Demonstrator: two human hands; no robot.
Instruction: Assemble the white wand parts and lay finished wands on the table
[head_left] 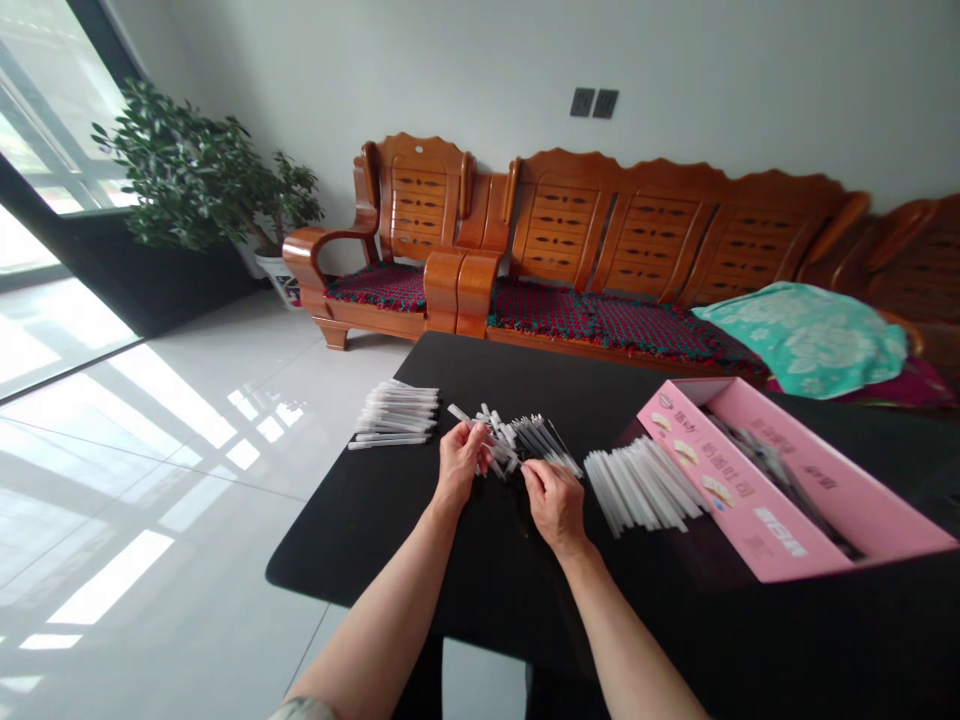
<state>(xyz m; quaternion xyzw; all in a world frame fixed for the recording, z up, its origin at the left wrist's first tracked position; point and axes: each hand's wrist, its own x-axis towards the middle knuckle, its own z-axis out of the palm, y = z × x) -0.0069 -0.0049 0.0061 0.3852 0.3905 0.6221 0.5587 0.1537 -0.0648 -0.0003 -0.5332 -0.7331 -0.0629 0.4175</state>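
Left hand (459, 465): fingers (474, 436) pinched closed on slender white plastic tubes (496, 432).
Right hand (555, 505): fingers (534, 472) curled against the tubes; whether they grip cannot be told.
Tubes' place: a loose heap between both hands, on the black table (465, 380).
Long axis: crisscrossed, mostly upper left to lower right in the head view.
Nearer hand: neither clearly; both touch.

Your left hand (463, 462) and right hand (553, 505) hide middle of loose tube pile (517, 438); tube ends too small to tell. Pink carton (750, 490): print too blurred to read, dark contents (765, 462) unclear. Black table (862, 640) cut off by right and bottom edges.
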